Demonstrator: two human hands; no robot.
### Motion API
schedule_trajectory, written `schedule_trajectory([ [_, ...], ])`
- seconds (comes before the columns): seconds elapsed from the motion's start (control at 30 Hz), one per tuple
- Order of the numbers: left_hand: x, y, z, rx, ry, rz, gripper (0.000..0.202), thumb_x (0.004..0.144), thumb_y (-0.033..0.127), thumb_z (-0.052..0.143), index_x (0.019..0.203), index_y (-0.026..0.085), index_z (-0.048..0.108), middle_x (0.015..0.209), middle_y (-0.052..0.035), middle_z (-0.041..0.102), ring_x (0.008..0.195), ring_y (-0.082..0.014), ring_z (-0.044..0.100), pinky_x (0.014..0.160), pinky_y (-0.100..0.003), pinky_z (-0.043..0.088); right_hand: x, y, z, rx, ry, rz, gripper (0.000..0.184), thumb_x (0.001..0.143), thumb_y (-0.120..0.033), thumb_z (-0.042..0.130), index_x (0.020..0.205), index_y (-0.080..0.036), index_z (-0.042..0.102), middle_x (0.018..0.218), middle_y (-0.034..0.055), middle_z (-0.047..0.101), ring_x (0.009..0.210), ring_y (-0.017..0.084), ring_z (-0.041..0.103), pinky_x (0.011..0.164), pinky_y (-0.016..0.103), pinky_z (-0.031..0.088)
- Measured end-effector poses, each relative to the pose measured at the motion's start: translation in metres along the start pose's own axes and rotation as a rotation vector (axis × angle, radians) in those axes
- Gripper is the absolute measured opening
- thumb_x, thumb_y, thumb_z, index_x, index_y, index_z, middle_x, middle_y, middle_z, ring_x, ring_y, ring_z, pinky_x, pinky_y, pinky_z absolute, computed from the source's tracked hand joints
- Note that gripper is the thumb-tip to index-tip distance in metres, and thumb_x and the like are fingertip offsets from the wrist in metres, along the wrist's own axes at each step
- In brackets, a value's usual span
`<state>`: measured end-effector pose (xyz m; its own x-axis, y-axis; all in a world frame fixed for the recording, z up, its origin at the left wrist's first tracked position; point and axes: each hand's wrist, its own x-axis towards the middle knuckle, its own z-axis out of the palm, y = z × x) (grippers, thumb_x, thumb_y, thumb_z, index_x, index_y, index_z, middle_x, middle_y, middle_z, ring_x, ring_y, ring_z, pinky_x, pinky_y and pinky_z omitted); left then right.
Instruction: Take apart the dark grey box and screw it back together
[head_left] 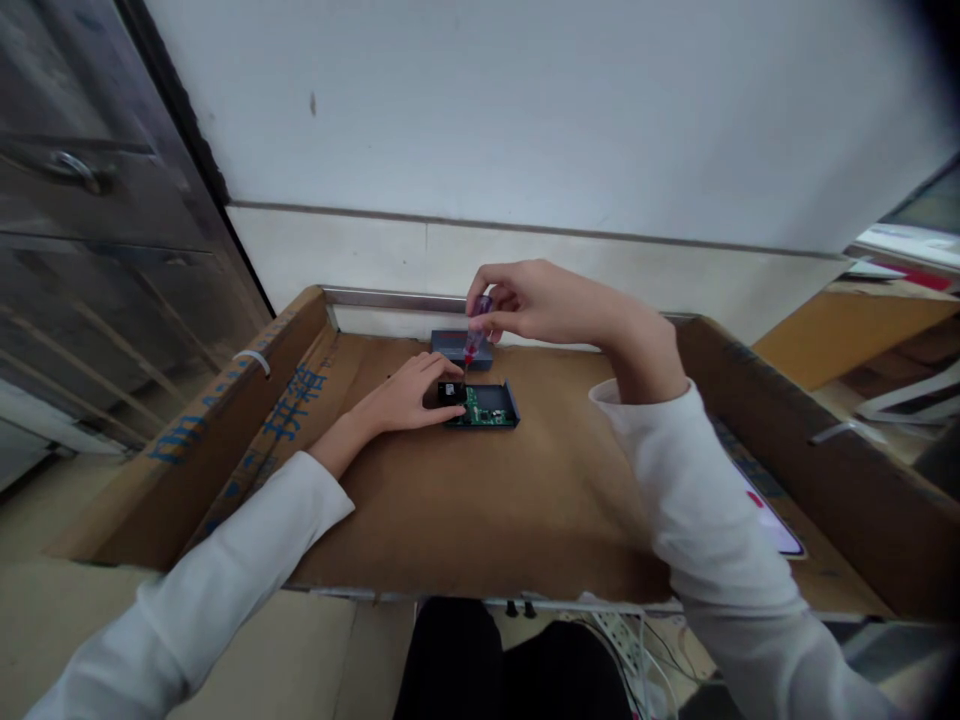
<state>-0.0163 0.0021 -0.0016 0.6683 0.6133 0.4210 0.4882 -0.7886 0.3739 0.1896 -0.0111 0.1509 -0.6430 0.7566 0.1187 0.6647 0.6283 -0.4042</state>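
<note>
A small screwdriver point(477, 328) with a clear purplish handle and a red collar is pinched in the fingers of my right hand point(536, 300). It points down, its tip at the edge of a green circuit board point(487, 408) that lies in a dark open casing point(510, 402). My left hand point(412, 392) grips the left end of the casing between thumb and fingers, around a black part point(451, 391) with a small white label. Behind it rests a dark grey cover point(450, 345), partly hidden by the screwdriver and my right hand.
A cardboard sheet point(525, 500) with raised side walls covers the table. At the right a phone point(776, 520) lies partly beneath my right sleeve. A white wall point(525, 120) stands right behind the table, a metal door point(90, 200) at the left. Below the front edge is a power strip point(616, 640).
</note>
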Motion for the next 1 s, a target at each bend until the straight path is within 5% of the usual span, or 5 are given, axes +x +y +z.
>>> schedule_trajectory([
  [0.2,0.001,0.0,-0.001,0.02,-0.075,-0.011,0.052,0.084,0.055,0.058,0.118,0.017,0.054,0.115,-0.0119,0.056,0.111,-0.0281,0.051,0.099,-0.044,0.039,0.014,0.008,0.015,-0.02,-0.029,-0.021,0.012,0.084,-0.027,0.06,0.093,-0.019,0.059,0.079,0.0031,0.068,0.072,0.015,0.062,0.066,0.027,0.041],
  [1.0,-0.001,-0.007,0.002,-0.022,-0.106,0.013,0.057,0.078,0.059,0.062,0.12,0.021,0.052,0.118,-0.0101,0.054,0.112,-0.0285,0.048,0.1,-0.045,0.039,0.013,0.017,0.01,-0.011,-0.123,0.037,0.013,0.082,-0.029,0.061,0.092,-0.021,0.059,0.076,0.0024,0.07,0.068,0.015,0.063,0.063,0.027,0.043],
])
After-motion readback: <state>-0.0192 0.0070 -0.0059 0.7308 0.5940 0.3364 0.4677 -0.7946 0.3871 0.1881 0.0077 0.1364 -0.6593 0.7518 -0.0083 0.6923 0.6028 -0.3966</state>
